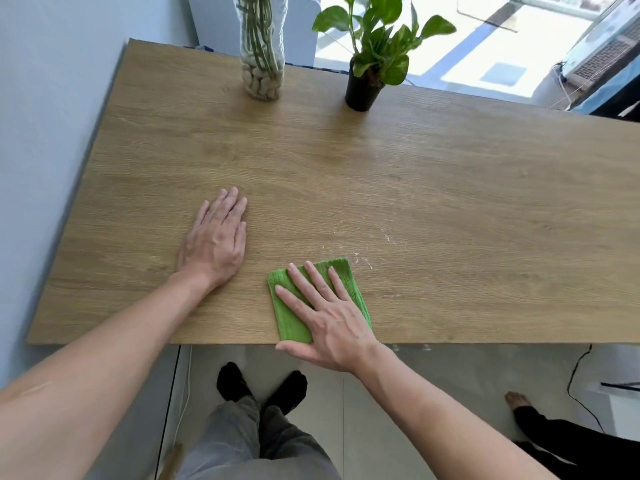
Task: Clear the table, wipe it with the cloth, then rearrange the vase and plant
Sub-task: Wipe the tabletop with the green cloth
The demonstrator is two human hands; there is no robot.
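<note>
Crumbs lie just beyond the cloth, folded with its long axis running away from the near table edge, pressed under the flat right hand; left hand flat on wood; vase and plant stand far back.

both forearms are bare, with no sleeves, watch or rings showing. the person wears grey trousers and black socks.
</note>
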